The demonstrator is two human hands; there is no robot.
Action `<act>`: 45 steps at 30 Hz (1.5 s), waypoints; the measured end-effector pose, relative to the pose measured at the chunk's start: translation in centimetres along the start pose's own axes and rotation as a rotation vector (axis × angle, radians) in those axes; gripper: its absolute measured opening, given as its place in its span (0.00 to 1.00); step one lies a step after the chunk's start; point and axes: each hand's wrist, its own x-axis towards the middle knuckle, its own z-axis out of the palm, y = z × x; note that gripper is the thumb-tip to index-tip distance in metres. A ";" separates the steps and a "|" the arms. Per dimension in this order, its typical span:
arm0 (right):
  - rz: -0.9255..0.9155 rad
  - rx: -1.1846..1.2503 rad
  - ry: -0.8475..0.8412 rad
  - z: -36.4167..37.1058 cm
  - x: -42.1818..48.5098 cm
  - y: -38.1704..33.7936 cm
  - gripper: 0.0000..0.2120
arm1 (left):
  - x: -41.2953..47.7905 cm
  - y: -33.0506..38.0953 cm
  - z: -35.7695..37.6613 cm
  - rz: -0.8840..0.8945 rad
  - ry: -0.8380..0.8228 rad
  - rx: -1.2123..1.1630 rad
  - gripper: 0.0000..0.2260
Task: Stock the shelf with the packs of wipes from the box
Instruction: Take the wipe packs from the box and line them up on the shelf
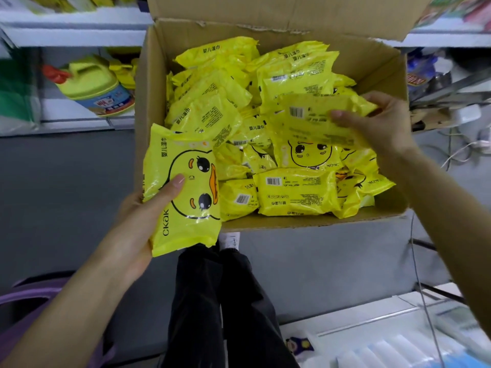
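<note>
An open cardboard box (382,62) sits on the floor in front of me, filled with several yellow packs of wipes (295,193). My left hand (138,221) grips one pack with a duck face (183,187), held over the box's near left corner. My right hand (380,120) pinches another pack (316,115), back side up with its barcode showing, just above the pile on the right of the box.
White shelves (74,35) stand at the left, holding a yellow jug (98,86) and a few yellow packs. More shelving and cables lie to the right. My dark trouser legs (223,301) are below the box. White cartons sit at the lower right.
</note>
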 end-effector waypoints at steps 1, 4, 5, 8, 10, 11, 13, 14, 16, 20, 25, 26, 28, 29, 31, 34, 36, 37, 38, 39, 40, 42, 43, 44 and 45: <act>-0.021 0.013 -0.021 0.4 -0.5 -0.1 0.11 | 0.1 0.0 -0.1 -0.003 0.005 -0.005 0.13; -0.002 -0.011 -0.188 2.5 -2.1 1.0 0.06 | 0.3 -0.3 -0.4 -0.024 0.024 -0.030 0.11; 0.036 -0.013 -0.252 3.1 -2.5 1.4 0.10 | 0.3 -0.3 -0.4 -0.028 0.024 -0.035 0.12; 0.148 0.052 -0.245 3.9 -2.7 2.9 0.18 | 0.1 -0.6 -0.7 -0.027 0.038 -0.036 0.15; 0.198 0.049 -0.172 4.5 -2.3 3.6 0.15 | 0.1 -0.6 -1.0 -0.024 0.033 -0.031 0.16; 0.233 0.047 -0.156 4.8 -2.1 3.9 0.14 | 0.1 -0.7 -1.2 -0.024 0.032 -0.028 0.16; 0.306 0.041 -0.189 5.9 -1.8 4.2 0.15 | 0.2 -0.8 -1.5 -0.024 0.034 -0.029 0.18; 0.334 0.040 -0.221 6.6 -1.6 4.3 0.18 | 0.2 -0.8 -1.7 -0.029 0.036 -0.032 0.20; 0.376 0.038 -0.265 8.1 -1.7 3.9 0.25 | 0.2 -0.9 -1.8 -0.046 0.040 -0.044 0.22; 0.412 0.065 -0.240 10.6 -1.9 2.9 0.24 | 0.1 -0.9 -1.7 -0.064 0.006 -0.080 0.20; 0.575 0.385 -0.236 9.6 -3.2 0.5 0.19 | -0.6 -0.3 -1.8 -0.048 -0.026 -0.070 0.14; 0.585 0.434 -0.251 9.0 -4.0 -0.4 0.19 | -1.0 0.1 -1.8 -0.036 -0.020 -0.064 0.13; 0.590 0.534 -0.258 7.5 -5.8 -2.5 0.20 | -2.0 1.4 -1.9 -0.006 -0.004 -0.042 0.10; 0.581 0.585 -0.266 6.7 -6.9 -3.9 0.21 | -2.6 2.4 -1.9 0.018 0.003 -0.023 0.10; 0.538 0.662 -0.308 5.1 -8.9 -7.0 0.30 | -4.3 4.9 -1.6 0.089 0.009 0.011 0.10; 0.389 0.702 -0.386 2.9 -11.9 -12.6 0.39 | -8.0 9.5 -0.5 0.207 0.012 0.010 0.08; 0.260 0.692 -0.422 1.7 -14.0 -16.8 0.40 | -11.3 12.8 0.2 0.299 0.007 -0.002 0.11; 0.193 0.689 -0.427 1.1 -15.0 -19.0 0.39 | -13.0 14.4 0.5 0.341 -0.002 -0.006 0.14; 0.128 0.688 -0.416 0.4 -16.0 -21.3 0.36 | -14.8 16.0 0.7 0.376 -0.004 -0.006 0.17; 0.058 0.685 -0.395 -0.2 -16.9 -23.5 0.33 | -16.7 17.7 0.8 0.407 -0.009 -0.002 0.21; -0.016 0.676 -0.366 -0.8 -17.9 -25.9 0.30 | -18.6 19.4 0.6 0.442 -0.022 0.000 0.24; -0.165 0.655 -0.307 -1.8 -19.4 -30.4 0.25 | -22.3 22.8 0.0 0.523 -0.058 0.006 0.33; -0.229 0.650 -0.274 -2.2 -20.1 -32.5 0.22 | -24.1 24.4 -0.4 0.567 -0.068 0.010 0.35; -0.291 0.643 -0.243 -2.5 -20.9 -34.7 0.19 | -26.0 26.1 -1.0 0.616 -0.078 0.011 0.36; -0.353 0.636 -0.216 -2.6 -21.6 -36.7 0.17 | -27.8 27.6 -1.6 0.663 -0.089 0.014 0.35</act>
